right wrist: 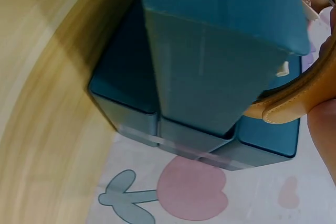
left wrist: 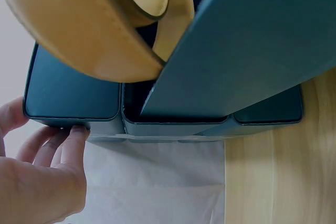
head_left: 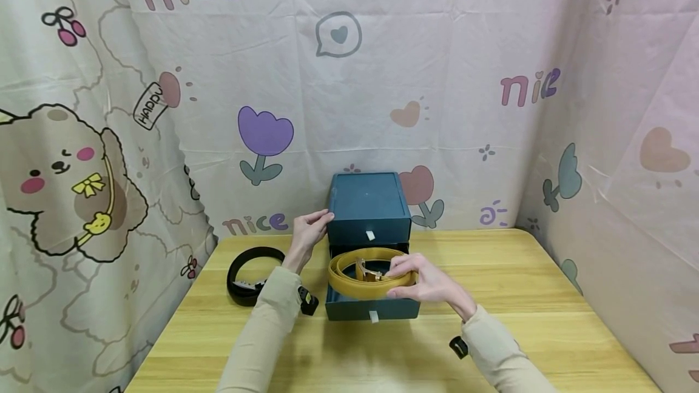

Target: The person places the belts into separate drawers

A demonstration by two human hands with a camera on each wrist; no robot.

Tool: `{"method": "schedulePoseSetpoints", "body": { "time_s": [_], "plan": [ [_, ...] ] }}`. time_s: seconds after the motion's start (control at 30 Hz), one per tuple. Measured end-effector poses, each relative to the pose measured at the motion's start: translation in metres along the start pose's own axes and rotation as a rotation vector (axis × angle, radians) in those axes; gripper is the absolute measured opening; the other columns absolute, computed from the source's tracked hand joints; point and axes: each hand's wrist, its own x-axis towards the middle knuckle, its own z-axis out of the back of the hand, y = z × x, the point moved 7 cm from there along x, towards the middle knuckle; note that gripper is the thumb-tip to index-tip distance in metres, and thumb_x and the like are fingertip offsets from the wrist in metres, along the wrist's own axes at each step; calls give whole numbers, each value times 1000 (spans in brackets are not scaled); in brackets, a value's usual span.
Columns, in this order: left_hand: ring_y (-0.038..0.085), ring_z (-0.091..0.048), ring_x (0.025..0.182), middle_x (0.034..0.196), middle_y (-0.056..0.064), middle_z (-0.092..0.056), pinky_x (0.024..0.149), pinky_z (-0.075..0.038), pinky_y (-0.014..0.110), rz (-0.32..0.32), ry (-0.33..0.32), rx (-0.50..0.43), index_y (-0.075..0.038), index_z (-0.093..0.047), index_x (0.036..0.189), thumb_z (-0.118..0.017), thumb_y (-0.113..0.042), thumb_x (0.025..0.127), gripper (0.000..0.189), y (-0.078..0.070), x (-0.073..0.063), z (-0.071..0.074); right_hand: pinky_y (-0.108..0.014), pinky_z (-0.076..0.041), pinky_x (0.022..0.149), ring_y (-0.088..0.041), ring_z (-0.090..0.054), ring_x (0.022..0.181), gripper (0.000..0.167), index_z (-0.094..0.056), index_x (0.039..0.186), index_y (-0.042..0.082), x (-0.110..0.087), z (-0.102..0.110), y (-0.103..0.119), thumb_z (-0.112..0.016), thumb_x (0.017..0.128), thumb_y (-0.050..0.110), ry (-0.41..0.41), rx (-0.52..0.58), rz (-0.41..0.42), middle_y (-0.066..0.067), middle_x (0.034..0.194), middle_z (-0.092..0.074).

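Note:
A coiled yellow-tan belt (head_left: 341,284) with a metal buckle (head_left: 369,272) is over the pulled-out drawer (head_left: 349,310) of a dark blue-green drawer box (head_left: 368,196). My right hand (head_left: 423,278) pinches the coil's right side between thumb and fingers. At the box's upper left edge, my left hand (head_left: 308,232) grips the corner; the left wrist view has its fingers (left wrist: 73,148) against the side. Both wrist views show the open drawer between two closed sections. The coil partly hides the drawer's inside, so I cannot tell whether the belt touches its floor.
A coiled black belt (head_left: 238,290) with a silver buckle lies on the wooden table (head_left: 491,320), left of the box and near my left forearm. Behind the table hangs a patterned cloth (head_left: 349,96), with more cloth at both sides. White pull tabs (head_left: 374,316) stick out from the drawer fronts.

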Motion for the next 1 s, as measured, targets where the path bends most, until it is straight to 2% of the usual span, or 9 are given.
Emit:
{"method": "schedulePoseSetpoints", "body": {
  "time_s": [0.3,0.4,0.47,0.57,0.77,1.0],
  "plan": [
    [33,-52,138,144,23,-57,113,-45,45,0,4,-2,0,-61,137,-66,-17,97,43,1,0,0,-23,-44,68,-19,-52,74,17,-80,100,4,1,-1,-14,-80,83,4,-7,47,-22,-7,83,-66],
    [32,-52,138,144,23,-57,113,-45,45,-2,2,-1,0,-61,136,-67,-17,97,43,2,0,0,-23,-45,69,-18,-53,75,17,-80,100,2,1,-1,-20,-80,84,6,-5,40,-35,-8,83,-67],
    [32,-52,138,144,23,-57,113,-45,44,-4,1,0,0,-62,136,-67,-17,97,43,2,0,1,-23,-46,70,-15,-53,76,17,-80,101,5,3,-1,-24,-80,85,10,-4,41,-56,-5,85,-68],
    [33,-52,138,144,23,-57,113,-45,45,-3,-1,1,1,-61,136,-67,-17,97,44,1,0,2,-23,-47,70,-11,-53,78,16,-81,101,9,6,-3,-27,-81,85,13,3,20,-65,-1,86,-68],
    [31,-53,138,144,22,-58,113,-44,44,4,-5,1,0,-61,137,-67,-18,97,44,2,0,2,-22,-46,72,-7,-52,77,16,-81,100,9,8,-4,-23,-81,85,15,29,-50,-27,0,84,-68],
    [32,-52,138,144,23,-57,113,-45,45,0,-3,1,0,-62,136,-67,-18,97,44,2,1,1,-27,-45,83,-6,-58,85,18,-81,99,11,12,-6,-13,-83,83,17,69,-181,19,3,91,-73]
  ]
}}
